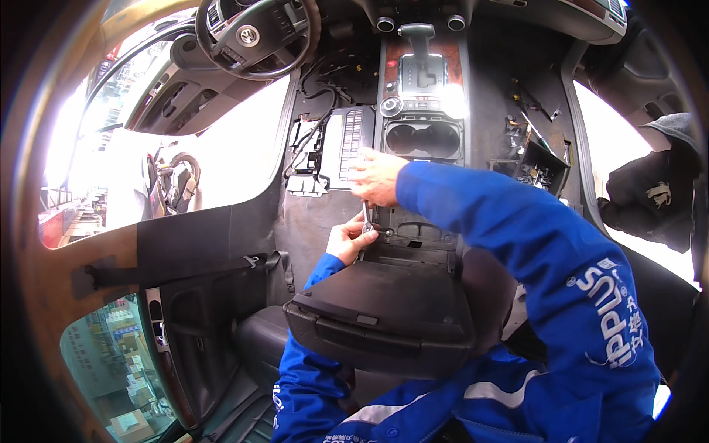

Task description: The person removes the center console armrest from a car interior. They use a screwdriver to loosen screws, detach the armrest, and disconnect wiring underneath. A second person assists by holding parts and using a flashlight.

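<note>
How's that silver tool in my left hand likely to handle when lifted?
The silver tool is probably stiff, as its slim shaft looks straight and metallic. It may be heavy for its size, given that metal look, and perhaps slippery, since its surface appears shiny.

I see a bright blue work jacket (473,428) with long sleeves. The right sleeve (480,203) carries large white lettering (605,303) along the upper arm, smaller white characters beside it, and the cloth is creased. The left sleeve (306,391) is the same blue; its white marks look like print to me, though the darkened lower rim makes that hard to confirm. Pale grey bands (509,396) cross the jacket's front. I see both hands bare, left hand (348,241) and right hand (378,178) alike.
</note>
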Demonstrator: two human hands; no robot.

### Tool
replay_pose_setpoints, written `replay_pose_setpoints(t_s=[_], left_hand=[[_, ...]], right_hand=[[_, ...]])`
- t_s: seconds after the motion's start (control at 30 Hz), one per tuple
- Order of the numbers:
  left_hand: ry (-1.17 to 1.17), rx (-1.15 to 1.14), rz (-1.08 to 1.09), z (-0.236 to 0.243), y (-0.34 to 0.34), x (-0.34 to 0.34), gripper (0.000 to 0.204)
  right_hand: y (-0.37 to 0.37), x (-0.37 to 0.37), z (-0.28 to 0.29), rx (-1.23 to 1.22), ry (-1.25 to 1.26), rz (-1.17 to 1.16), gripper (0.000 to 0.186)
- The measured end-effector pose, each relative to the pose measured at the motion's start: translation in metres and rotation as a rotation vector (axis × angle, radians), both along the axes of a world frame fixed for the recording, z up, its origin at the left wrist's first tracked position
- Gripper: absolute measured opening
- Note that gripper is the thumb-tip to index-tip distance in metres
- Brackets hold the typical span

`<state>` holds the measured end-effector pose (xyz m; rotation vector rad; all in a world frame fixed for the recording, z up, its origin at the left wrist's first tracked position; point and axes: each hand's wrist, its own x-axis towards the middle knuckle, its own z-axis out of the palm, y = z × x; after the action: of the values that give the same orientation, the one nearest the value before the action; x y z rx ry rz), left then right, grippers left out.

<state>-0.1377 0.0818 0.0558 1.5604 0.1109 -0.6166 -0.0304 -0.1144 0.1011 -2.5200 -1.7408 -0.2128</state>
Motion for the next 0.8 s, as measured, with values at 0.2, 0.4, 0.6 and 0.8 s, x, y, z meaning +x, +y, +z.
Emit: replay_pose_setpoints(t_s=[0.2, 0.4, 0.6, 0.8], left_hand=[[-0.077, 0.105, -0.092, 0.005, -0.003, 0.002, 0.025], [-0.042, 0.107, -0.074, 0.006, -0.003, 0.003, 0.026], [-0.036, 0.082, 0.020, -0.001, -0.001, 0.000, 0.025], [0.087, 0.031, 0.080, -0.004, 0.000, -0.001, 0.026]], right_hand=[[-0.022, -0.013, -0.010, -0.156, 0.257, 0.065, 0.046], [-0.033, -0.100, 0.011, -0.201, 0.938, -0.618, 0.049], [-0.026, -0.071, -0.004, -0.157, 0.891, -0.491, 0.044], [0.003, -0.005, -0.007, 0.123, -0.228, 0.152, 0.031]])
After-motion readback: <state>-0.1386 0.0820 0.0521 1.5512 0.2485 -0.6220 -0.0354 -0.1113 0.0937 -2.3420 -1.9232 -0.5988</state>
